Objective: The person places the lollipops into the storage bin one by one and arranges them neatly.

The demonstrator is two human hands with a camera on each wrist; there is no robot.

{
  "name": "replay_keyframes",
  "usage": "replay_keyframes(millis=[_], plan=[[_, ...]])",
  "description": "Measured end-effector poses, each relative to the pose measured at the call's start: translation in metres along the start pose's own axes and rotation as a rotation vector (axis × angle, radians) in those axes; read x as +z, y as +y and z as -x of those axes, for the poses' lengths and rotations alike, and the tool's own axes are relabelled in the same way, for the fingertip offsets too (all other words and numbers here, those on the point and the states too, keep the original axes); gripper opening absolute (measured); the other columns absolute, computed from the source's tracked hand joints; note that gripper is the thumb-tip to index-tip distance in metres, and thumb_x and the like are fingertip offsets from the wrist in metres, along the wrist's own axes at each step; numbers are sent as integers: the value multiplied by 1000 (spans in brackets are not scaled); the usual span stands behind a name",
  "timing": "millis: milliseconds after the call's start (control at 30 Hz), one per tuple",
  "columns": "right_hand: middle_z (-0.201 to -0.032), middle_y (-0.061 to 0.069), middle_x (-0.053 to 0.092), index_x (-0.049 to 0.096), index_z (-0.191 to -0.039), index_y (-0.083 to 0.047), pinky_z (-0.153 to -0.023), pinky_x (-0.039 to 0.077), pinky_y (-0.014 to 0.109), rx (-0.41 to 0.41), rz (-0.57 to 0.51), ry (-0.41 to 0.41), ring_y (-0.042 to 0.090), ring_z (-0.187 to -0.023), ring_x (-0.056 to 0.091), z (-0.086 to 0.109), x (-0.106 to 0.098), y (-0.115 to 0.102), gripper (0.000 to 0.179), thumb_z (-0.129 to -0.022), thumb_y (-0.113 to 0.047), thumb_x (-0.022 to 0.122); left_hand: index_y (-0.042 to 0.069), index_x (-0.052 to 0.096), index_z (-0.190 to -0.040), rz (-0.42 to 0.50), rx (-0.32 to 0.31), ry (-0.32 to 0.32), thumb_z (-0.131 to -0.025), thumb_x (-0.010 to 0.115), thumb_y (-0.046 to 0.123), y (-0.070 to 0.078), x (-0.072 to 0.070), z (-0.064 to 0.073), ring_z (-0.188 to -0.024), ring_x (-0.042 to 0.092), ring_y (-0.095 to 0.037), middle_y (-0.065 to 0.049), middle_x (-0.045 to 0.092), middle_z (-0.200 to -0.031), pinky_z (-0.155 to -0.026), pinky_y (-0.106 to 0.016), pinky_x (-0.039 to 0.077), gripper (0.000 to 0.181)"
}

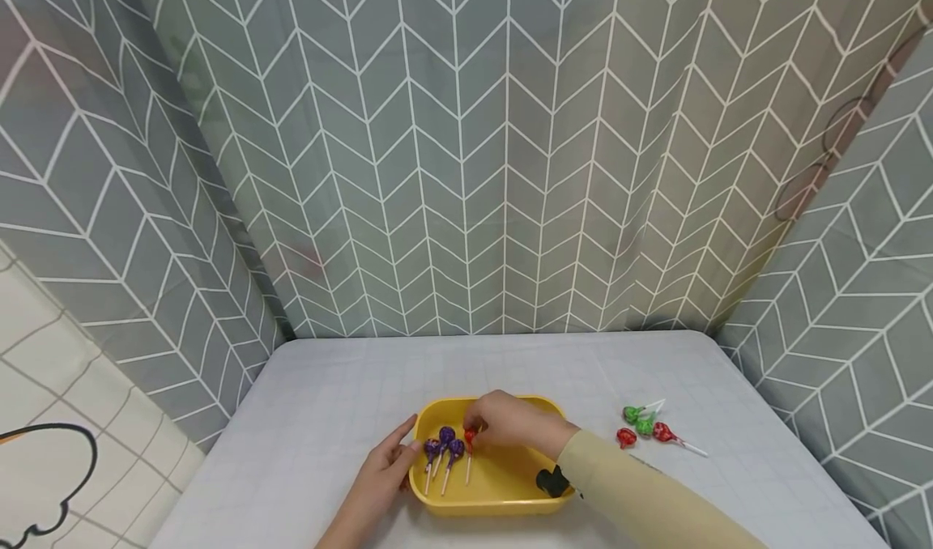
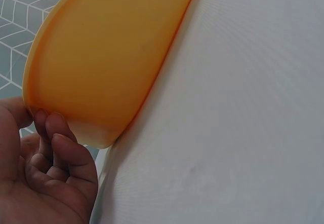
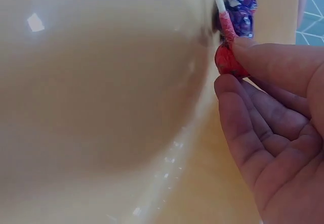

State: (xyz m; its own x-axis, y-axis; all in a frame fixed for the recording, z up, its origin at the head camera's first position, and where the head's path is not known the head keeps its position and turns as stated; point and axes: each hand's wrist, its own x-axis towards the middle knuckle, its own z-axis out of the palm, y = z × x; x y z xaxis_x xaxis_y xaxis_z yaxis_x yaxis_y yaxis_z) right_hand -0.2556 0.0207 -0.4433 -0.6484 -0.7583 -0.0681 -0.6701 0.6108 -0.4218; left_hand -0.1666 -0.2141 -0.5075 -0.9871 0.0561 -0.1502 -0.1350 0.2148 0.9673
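Right fingers: thumb and fingertips of the right hand (image 1: 513,421) pinch a wrapped candy head.
Red lollipop (image 3: 228,61): inside the tray toward its left end, stick pointing at the near edge; likely light, hard-headed and slick in its wrapper, best held at head or twisted neck.
Left fingers: the left hand (image 1: 385,464) grips the rim at the tray's left end.
Yellow tray (image 1: 496,508): apparently light, smooth, stiff plastic.
Purple lollipops (image 1: 447,434): three, beside the red one.
White-covered table (image 1: 306,403): carries the tray near its front edge; green lollipops (image 1: 645,426) and red-wrapped lollipops (image 1: 662,431) lie toward the right edge.
Chevron-patterned curtains (image 1: 466,168): gray, hanging behind the far edge and along both sides.
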Motion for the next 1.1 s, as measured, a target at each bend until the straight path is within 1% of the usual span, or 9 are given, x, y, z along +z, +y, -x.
replay_keyframes(millis=[133,300,533,767,1000,1100], plan=[[-81,-12,64,76,-94,-12,-74,50,20,-4,42,2,1,-74,54,-2,5,1,9,-85,-11,78,16,34,-155,6,0,-2,-100,56,45,0,0,0,-68,55,-19,-11,62,-87,-61,-30,52,67],[-81,-13,64,76,-94,-12,-75,50,20,-1,56,5,1,-75,55,-3,8,2,9,-85,-11,78,16,34,-155,-2,2,5,-100,56,45,0,1,-1,-67,55,-19,-10,62,-86,-60,-30,52,66],[-84,-11,67,76,-95,-12,-75,50,19,-7,39,15,0,-76,56,-5,10,1,9,-86,-12,78,15,34,-155,-10,10,11,-101,55,44,-1,1,0,-67,54,-18,-10,62,-85,-59,-29,51,65],[-86,-9,68,75,-98,-10,-76,50,20,-7,57,24,2,-79,59,-5,11,2,13,-85,-13,78,16,35,-155,-8,13,8,-100,55,43,-1,1,-1,-67,55,-18,-10,63,-86,-60,-29,52,64],[-92,-7,70,75,-106,-9,-79,52,22,26,23,22,4,-84,62,-4,10,3,23,-84,-14,80,16,35,-155,-5,13,7,-100,56,44,-1,1,-1,-67,55,-18,-10,62,-85,-59,-29,52,65],[-93,-7,70,74,-106,-8,-80,52,23,34,12,19,5,-85,62,-3,9,3,24,-83,-13,80,16,35,-155,-5,15,5,-100,56,45,-1,0,-1,-67,55,-18,-10,62,-85,-59,-29,51,66]])
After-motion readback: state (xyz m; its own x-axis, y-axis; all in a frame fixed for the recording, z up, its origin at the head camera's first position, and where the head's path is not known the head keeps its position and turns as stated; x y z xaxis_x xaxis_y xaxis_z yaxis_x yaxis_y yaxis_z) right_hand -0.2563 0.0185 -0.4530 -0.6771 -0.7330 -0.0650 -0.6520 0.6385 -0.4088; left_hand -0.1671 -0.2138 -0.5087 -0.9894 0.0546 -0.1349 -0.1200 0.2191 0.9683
